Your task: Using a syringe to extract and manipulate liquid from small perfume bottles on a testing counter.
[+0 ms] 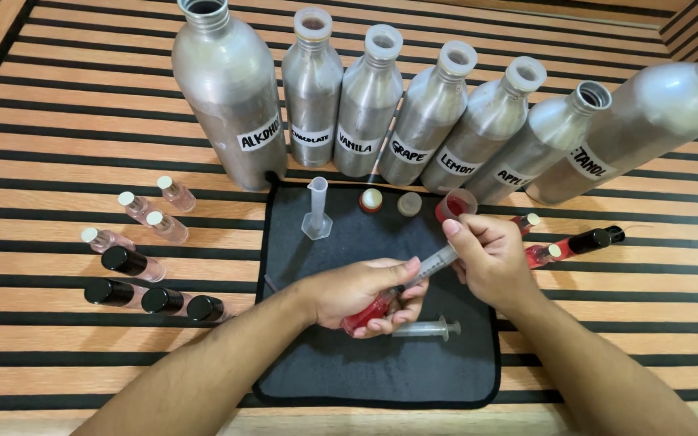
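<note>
My left hand (pixel 359 292) grips a small vial of red liquid (pixel 363 316) over the dark mat (pixel 341 363). My right hand (pixel 490 258) holds a clear syringe (pixel 432 267) slanted down, its tip at the vial's mouth near my left fingers. A second empty syringe (pixel 427 329) lies on the mat just below my hands. A small cup of red liquid (pixel 455 205) stands beyond my right hand. A clear measuring cylinder (pixel 317 207) is upright at the mat's far left, with two loose caps (pixel 372 199) beside it.
Several tall aluminium bottles (pixel 369 101) with white labels line the back of the striped wooden table. Small pink-filled vials (pixel 149 210), some with black caps (pixel 124 260), lie left of the mat. More red vials and a black cap (pixel 590 241) lie to the right.
</note>
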